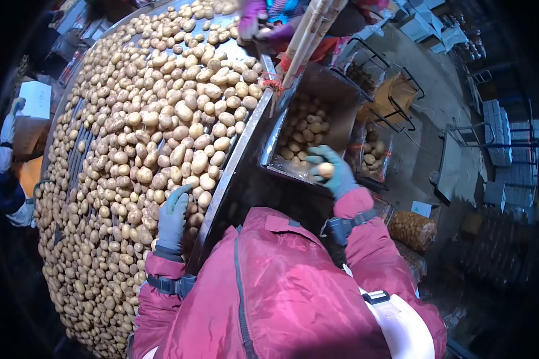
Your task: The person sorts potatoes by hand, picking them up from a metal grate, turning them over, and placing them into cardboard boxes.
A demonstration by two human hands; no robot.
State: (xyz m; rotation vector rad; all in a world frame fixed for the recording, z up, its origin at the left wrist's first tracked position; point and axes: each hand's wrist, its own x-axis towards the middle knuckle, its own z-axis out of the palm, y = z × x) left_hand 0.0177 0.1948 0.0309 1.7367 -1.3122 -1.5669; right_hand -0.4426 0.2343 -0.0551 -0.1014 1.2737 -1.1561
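Observation:
Many potatoes cover a wide metal sorting table. My left hand, in a grey-green glove, rests on the potatoes by the table's near edge; its fingers curl down, and whether they hold anything is hidden. My right hand, gloved the same way, has a single potato in its fingers, above the near corner of a lined box. Inside that box lies a heap of potatoes.
A smaller crate with potatoes stands right of the box. Bamboo poles rise at the table's far corner. A co-worker's gloved hands are beyond. Another person's sleeve is at left, beside a white box. A netted sack stands lower right.

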